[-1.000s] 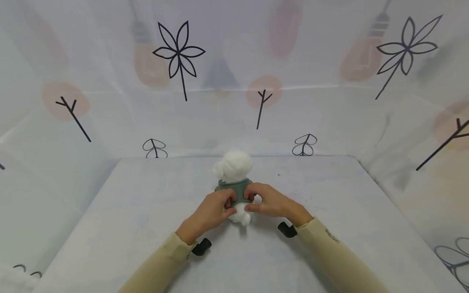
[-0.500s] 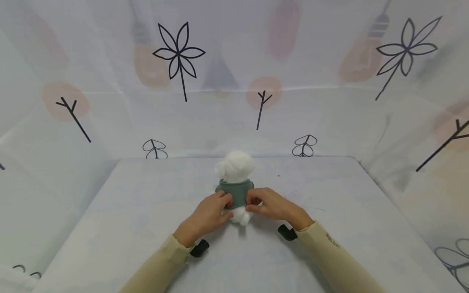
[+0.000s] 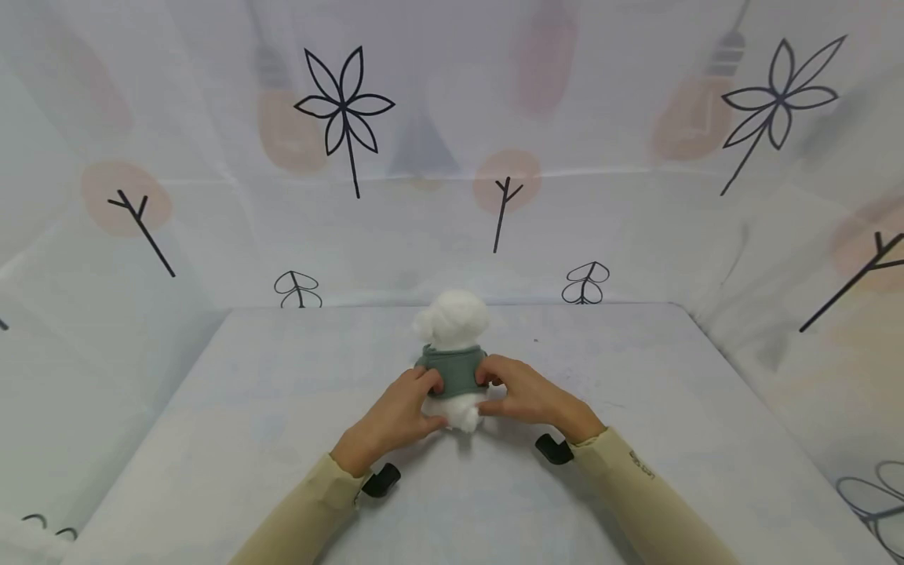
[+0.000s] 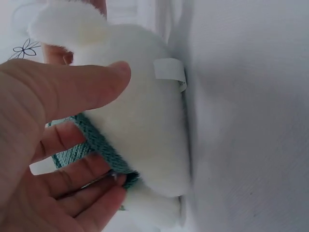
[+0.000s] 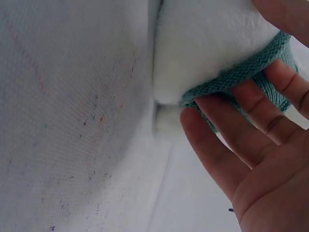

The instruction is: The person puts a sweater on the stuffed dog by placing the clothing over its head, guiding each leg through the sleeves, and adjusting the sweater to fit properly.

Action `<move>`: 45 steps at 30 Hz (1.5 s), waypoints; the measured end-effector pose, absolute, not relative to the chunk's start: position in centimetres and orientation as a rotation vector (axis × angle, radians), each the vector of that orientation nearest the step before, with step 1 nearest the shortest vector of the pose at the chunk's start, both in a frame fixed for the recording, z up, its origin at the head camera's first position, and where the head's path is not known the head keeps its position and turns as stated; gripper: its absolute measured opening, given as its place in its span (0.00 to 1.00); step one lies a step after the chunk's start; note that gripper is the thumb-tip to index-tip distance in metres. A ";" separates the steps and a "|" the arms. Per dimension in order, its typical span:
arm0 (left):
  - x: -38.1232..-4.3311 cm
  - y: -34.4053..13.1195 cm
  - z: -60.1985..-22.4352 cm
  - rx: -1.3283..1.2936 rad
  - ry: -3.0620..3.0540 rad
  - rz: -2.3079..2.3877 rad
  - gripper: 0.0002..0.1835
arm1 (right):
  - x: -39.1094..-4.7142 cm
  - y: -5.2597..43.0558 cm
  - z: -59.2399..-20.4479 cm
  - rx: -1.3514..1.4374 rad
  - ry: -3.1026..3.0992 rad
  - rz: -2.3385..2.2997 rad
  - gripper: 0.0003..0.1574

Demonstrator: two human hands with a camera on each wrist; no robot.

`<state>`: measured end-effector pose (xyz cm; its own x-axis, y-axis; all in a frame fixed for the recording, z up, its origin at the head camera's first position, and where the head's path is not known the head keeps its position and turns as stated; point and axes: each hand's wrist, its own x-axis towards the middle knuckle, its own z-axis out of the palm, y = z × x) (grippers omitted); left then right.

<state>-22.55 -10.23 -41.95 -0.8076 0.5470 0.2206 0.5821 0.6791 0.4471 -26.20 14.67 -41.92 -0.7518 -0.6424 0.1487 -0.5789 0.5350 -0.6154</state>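
Observation:
A white plush dog in a green knit sweater sits upright on the table, its back and small tail towards me. My left hand holds the sweater's left side with curled fingers. In the left wrist view those fingers lie along the hem, while the thumb rests on the white fur beside a small white tag. On the other side my right hand has its fingers on the hem and the thumb lower, near the tail.
The white table reaches back to a hanging cloth printed with plants and lamps. Black wrist mounts sit under both sleeves. Small coloured specks mark the table cover.
My hands have spread apart a little, the left one moving left and its thumb dropping away from the fingers. More of the sweater's back shows between them. The plush dog stays in place.

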 end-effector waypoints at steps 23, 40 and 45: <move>-22.4 -9.1 -42.6 -0.993 -2.632 -0.581 0.16 | -25.8 14.6 -42.0 -0.994 2.669 -1.008 0.21; -22.5 -8.6 -42.5 -1.072 -2.630 -0.600 0.14 | -25.9 14.4 -42.0 -1.200 2.744 -0.905 0.12; -22.5 -8.6 -42.4 -1.089 -2.630 -0.582 0.12 | -25.9 14.4 -42.0 -1.248 2.714 -0.939 0.10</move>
<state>-22.53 -8.63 -42.44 -0.6950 0.6225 0.3597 0.7162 0.6435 0.2701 -25.92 14.42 -41.98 -0.6823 -0.6938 0.2304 -0.6878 0.5024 -0.5240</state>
